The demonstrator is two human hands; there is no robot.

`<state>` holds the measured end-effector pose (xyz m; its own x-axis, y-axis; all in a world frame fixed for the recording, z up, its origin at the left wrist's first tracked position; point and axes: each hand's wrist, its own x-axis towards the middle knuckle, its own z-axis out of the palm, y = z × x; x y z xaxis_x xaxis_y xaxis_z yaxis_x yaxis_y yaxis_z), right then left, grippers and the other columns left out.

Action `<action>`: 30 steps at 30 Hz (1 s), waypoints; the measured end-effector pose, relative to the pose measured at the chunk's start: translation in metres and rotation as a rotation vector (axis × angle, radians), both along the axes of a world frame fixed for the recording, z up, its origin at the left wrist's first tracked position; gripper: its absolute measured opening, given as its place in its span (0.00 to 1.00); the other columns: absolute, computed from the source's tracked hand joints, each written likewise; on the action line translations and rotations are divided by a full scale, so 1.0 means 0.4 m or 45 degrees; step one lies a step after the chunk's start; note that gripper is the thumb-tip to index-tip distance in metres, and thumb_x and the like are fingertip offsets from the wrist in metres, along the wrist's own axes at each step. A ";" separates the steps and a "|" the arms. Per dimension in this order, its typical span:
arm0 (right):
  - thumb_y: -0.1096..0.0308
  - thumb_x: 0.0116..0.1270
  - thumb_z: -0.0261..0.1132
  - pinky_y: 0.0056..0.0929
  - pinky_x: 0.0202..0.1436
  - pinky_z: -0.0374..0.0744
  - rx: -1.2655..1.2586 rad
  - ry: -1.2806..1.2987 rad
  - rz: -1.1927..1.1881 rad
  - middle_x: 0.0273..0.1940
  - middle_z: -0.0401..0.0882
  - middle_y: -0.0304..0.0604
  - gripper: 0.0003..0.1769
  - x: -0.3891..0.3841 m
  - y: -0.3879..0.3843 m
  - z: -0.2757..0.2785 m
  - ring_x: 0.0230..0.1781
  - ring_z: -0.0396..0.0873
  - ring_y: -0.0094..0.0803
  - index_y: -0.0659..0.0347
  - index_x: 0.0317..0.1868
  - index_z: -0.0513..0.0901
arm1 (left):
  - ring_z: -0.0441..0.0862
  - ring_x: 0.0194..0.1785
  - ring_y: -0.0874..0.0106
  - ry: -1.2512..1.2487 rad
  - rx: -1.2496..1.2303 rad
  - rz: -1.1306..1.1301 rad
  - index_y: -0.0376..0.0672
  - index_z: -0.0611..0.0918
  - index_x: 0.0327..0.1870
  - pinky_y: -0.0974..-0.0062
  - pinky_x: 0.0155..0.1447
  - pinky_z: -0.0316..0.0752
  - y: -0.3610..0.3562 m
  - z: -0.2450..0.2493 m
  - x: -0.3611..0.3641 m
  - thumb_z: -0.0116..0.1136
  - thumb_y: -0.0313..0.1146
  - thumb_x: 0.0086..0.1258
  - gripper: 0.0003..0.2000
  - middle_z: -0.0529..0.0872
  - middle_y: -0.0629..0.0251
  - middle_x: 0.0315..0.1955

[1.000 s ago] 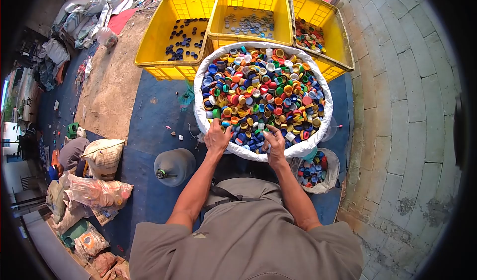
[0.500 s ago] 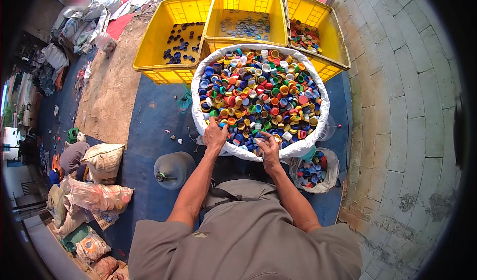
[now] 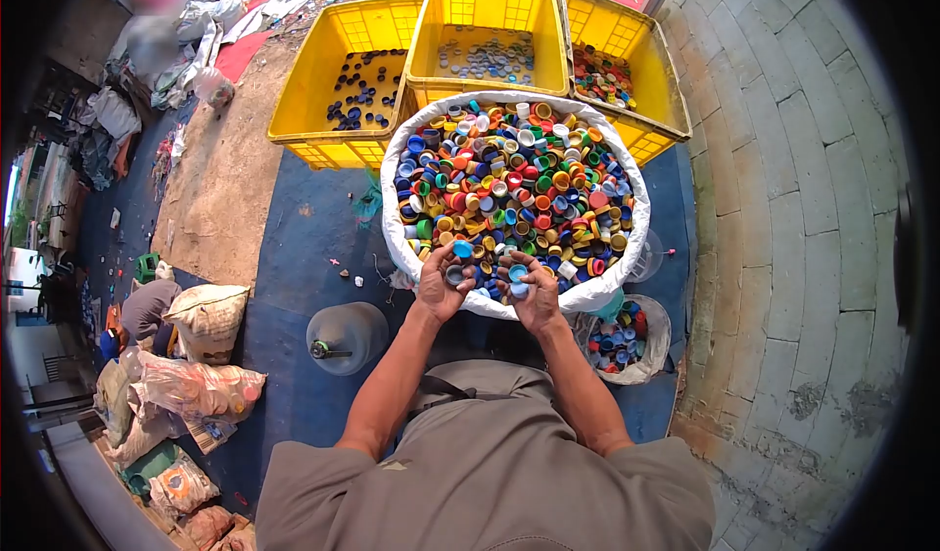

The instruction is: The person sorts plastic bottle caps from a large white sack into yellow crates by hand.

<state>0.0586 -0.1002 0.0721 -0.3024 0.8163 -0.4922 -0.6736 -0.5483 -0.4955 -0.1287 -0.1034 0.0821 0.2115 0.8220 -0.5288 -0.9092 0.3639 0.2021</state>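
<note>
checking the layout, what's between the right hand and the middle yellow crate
In the head view, a white-rimmed container of mixed caps lies between them.

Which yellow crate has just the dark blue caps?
The left yellow crate: its bottle caps look dark blue; the middle crate holds pale ones, the right crate mixed-colour ones.

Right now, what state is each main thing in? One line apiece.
Left hand: cupped, holding a grey plastic cap
Right hand: cupped, holding blue plastic caps
Round white container: heaped with mixed caps
Left yellow plastic crate: sparsely filled
Middle yellow plastic crate: sparsely filled
Right yellow plastic crate: partly filled
Small round translucent container: holding caps
</note>
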 end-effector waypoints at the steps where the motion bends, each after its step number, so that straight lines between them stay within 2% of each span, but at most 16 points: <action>1: 0.76 0.50 0.52 0.41 0.55 0.78 0.001 0.031 0.002 0.54 0.73 0.54 0.30 0.002 0.002 0.001 0.53 0.75 0.42 0.67 0.58 0.69 | 0.76 0.28 0.76 -0.006 -0.040 0.013 0.41 0.79 0.43 0.81 0.22 0.65 -0.001 -0.009 0.006 0.54 0.39 0.71 0.11 0.80 0.67 0.29; 2: 0.76 0.49 0.51 0.43 0.58 0.76 -0.018 0.080 -0.016 0.55 0.72 0.55 0.32 0.004 0.004 0.000 0.55 0.74 0.44 0.68 0.59 0.68 | 0.76 0.29 0.75 -0.012 -0.079 0.025 0.41 0.79 0.43 0.81 0.22 0.66 -0.003 -0.022 0.010 0.54 0.39 0.71 0.11 0.80 0.67 0.29; 3: 0.77 0.47 0.51 0.46 0.61 0.74 -0.037 0.128 -0.034 0.56 0.71 0.57 0.33 0.008 0.004 0.000 0.57 0.73 0.47 0.70 0.60 0.66 | 0.79 0.31 0.73 0.000 -0.045 0.003 0.39 0.77 0.46 0.81 0.25 0.72 -0.004 -0.031 0.011 0.54 0.41 0.71 0.14 0.82 0.60 0.35; 7: 0.80 0.44 0.49 0.53 0.70 0.65 -0.136 0.274 -0.128 0.61 0.66 0.61 0.37 0.020 0.007 -0.002 0.65 0.66 0.52 0.73 0.62 0.62 | 0.84 0.32 0.72 0.192 -0.104 -0.033 0.36 0.78 0.44 0.75 0.32 0.82 -0.012 -0.063 0.021 0.54 0.39 0.70 0.13 0.85 0.61 0.37; 10: 0.84 0.42 0.48 0.55 0.72 0.60 -0.096 0.172 -0.139 0.63 0.64 0.61 0.40 0.026 0.009 -0.015 0.67 0.63 0.54 0.74 0.63 0.60 | 0.84 0.34 0.72 0.227 -0.117 -0.055 0.37 0.79 0.44 0.76 0.33 0.81 -0.010 -0.053 0.040 0.54 0.40 0.71 0.13 0.85 0.61 0.38; 11: 0.88 0.40 0.46 0.54 0.72 0.61 -0.116 0.197 -0.143 0.62 0.64 0.62 0.41 0.031 0.012 -0.024 0.67 0.63 0.54 0.74 0.63 0.59 | 0.85 0.35 0.70 0.201 -0.116 -0.058 0.37 0.79 0.46 0.74 0.36 0.82 -0.008 -0.055 0.047 0.53 0.40 0.71 0.14 0.85 0.61 0.37; 12: 0.90 0.39 0.45 0.53 0.72 0.62 -0.117 0.241 -0.114 0.63 0.64 0.62 0.42 0.035 0.016 -0.026 0.66 0.64 0.54 0.75 0.64 0.58 | 0.85 0.38 0.68 0.122 -0.120 -0.054 0.38 0.78 0.47 0.71 0.38 0.83 -0.006 -0.055 0.049 0.50 0.38 0.72 0.13 0.85 0.58 0.40; 15: 0.91 0.39 0.45 0.51 0.71 0.65 -0.124 0.177 -0.106 0.62 0.64 0.62 0.43 0.046 0.009 -0.035 0.65 0.66 0.53 0.75 0.64 0.57 | 0.83 0.42 0.66 0.076 -0.111 0.001 0.35 0.77 0.47 0.68 0.46 0.81 0.002 -0.067 0.068 0.51 0.38 0.70 0.14 0.83 0.56 0.40; 19: 0.91 0.40 0.45 0.50 0.71 0.66 -0.164 0.156 -0.121 0.60 0.66 0.61 0.40 0.058 0.008 -0.054 0.63 0.68 0.51 0.74 0.62 0.60 | 0.78 0.51 0.59 0.049 -0.155 0.005 0.31 0.74 0.50 0.63 0.57 0.74 0.032 -0.120 0.076 0.48 0.30 0.63 0.16 0.79 0.51 0.46; 22: 0.92 0.41 0.44 0.50 0.70 0.67 -0.162 0.134 -0.189 0.60 0.66 0.61 0.40 0.059 0.020 -0.077 0.63 0.68 0.52 0.74 0.62 0.60 | 0.78 0.49 0.58 0.034 -0.193 -0.009 0.30 0.73 0.49 0.62 0.58 0.74 0.071 -0.140 0.081 0.48 0.29 0.60 0.17 0.79 0.50 0.45; 24: 0.92 0.40 0.44 0.51 0.69 0.68 -0.230 0.047 -0.284 0.60 0.65 0.63 0.40 0.053 0.050 -0.095 0.63 0.67 0.55 0.75 0.62 0.59 | 0.78 0.47 0.58 0.022 -0.256 -0.019 0.29 0.71 0.49 0.61 0.56 0.74 0.119 -0.157 0.080 0.47 0.30 0.60 0.18 0.79 0.50 0.43; 26: 0.92 0.40 0.44 0.52 0.68 0.69 -0.305 -0.126 -0.300 0.60 0.64 0.64 0.41 0.037 0.137 -0.075 0.63 0.67 0.57 0.77 0.62 0.58 | 0.78 0.45 0.59 -0.023 -0.184 -0.058 0.29 0.71 0.48 0.61 0.54 0.74 0.211 -0.221 0.066 0.46 0.30 0.60 0.17 0.79 0.50 0.40; 28: 0.88 0.41 0.44 0.53 0.69 0.67 0.028 0.016 -0.225 0.58 0.64 0.66 0.37 0.048 0.283 -0.132 0.63 0.66 0.59 0.79 0.60 0.58 | 0.76 0.43 0.59 -0.034 0.061 -0.061 0.28 0.71 0.46 0.62 0.52 0.74 0.352 -0.142 0.059 0.44 0.31 0.61 0.16 0.77 0.49 0.39; 29: 0.86 0.41 0.43 0.54 0.72 0.63 0.006 -0.019 -0.346 0.58 0.63 0.67 0.34 0.020 0.354 -0.012 0.63 0.64 0.60 0.81 0.56 0.61 | 0.75 0.40 0.63 0.006 0.031 0.047 0.32 0.73 0.38 0.66 0.50 0.71 0.424 -0.035 0.072 0.46 0.30 0.58 0.11 0.77 0.54 0.35; 30: 0.85 0.40 0.44 0.55 0.75 0.56 0.173 0.064 -0.244 0.59 0.62 0.68 0.32 0.026 0.433 0.046 0.65 0.61 0.60 0.83 0.53 0.63 | 0.75 0.42 0.62 -0.084 0.110 0.094 0.32 0.72 0.40 0.64 0.51 0.70 0.491 0.041 0.060 0.47 0.29 0.57 0.12 0.78 0.55 0.37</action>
<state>0.0690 0.0729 0.0903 -0.1567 0.9189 -0.3621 -0.7846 -0.3385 -0.5194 -0.1046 0.0930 0.0986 0.1805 0.8784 -0.4425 -0.9454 0.2791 0.1685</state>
